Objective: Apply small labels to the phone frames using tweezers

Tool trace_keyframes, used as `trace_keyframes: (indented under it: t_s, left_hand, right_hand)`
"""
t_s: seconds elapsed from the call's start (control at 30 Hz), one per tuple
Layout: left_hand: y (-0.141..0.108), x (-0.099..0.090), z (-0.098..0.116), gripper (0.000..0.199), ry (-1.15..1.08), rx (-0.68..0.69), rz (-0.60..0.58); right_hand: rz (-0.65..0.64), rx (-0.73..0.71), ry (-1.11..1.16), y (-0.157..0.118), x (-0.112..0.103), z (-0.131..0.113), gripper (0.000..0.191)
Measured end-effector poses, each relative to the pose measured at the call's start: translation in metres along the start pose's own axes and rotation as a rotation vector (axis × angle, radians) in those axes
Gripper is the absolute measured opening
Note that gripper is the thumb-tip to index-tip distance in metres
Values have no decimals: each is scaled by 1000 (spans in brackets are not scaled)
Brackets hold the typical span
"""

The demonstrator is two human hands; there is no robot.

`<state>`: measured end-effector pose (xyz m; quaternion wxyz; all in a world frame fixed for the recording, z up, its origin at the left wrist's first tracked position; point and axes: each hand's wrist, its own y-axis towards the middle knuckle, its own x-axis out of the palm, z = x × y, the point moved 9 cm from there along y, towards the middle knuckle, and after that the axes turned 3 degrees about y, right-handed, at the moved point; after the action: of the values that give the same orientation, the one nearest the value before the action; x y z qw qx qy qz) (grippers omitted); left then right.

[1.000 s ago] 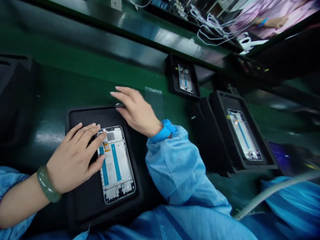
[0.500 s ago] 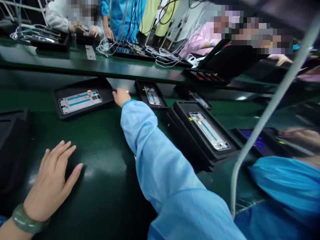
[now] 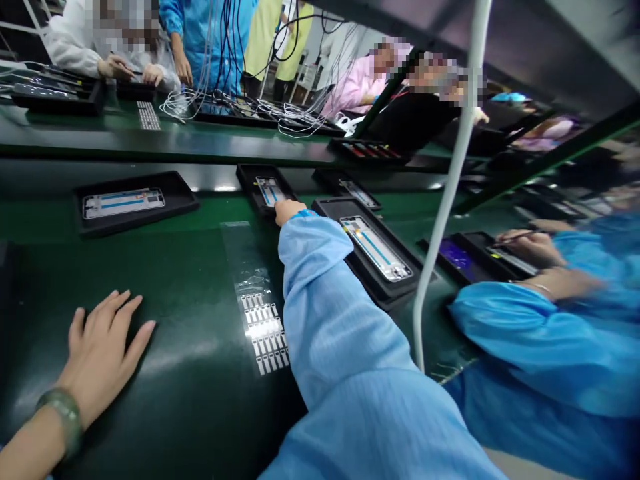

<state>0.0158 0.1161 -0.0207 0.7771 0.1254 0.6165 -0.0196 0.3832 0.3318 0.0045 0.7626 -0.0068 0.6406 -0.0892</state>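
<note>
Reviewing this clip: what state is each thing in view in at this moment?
Left hand, flat on the green bench, fingers spread.
Right hand, stretched to the far black tray's edge; grip hidden.
Far tray, on the bench, holding a phone frame.
Clear film sheet, flat on the bench, bearing silver strips.
Right phone frame, lying in its black tray.

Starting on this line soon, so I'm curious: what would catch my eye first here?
The blue-sleeved right arm stretches up the middle of the green bench, its hand just below a black tray holding a phone frame. A white cable drops down to its right, and tangled white wires lie on the far bench.
</note>
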Motion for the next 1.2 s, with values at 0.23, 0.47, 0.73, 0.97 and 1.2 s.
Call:
trace_keyframes:
  t_s: [0.23,0.47,0.73,0.97,1.2]
  left_hand:
    - [106,2,-34,43,-9,-305,123]
    - [149,-5,-81,39,-200,-442,229]
    - [115,6,-21,51,-834,-341,137]
    - [49,12,34,87,-1121,-408,-114]
    - [-57,-10,-12,79,-698,-397,-42]
  right_hand:
    - [107,-126,-88,-26,0,-14,30]
    - [253,-300,-100,-69,-50,-49,38]
    - [315,-651,-82,-197,-71,-122,33]
    - [283,-911,192,-300,-46,-156,31]
    - [172,-267,1556,-242,-9,-34,44]
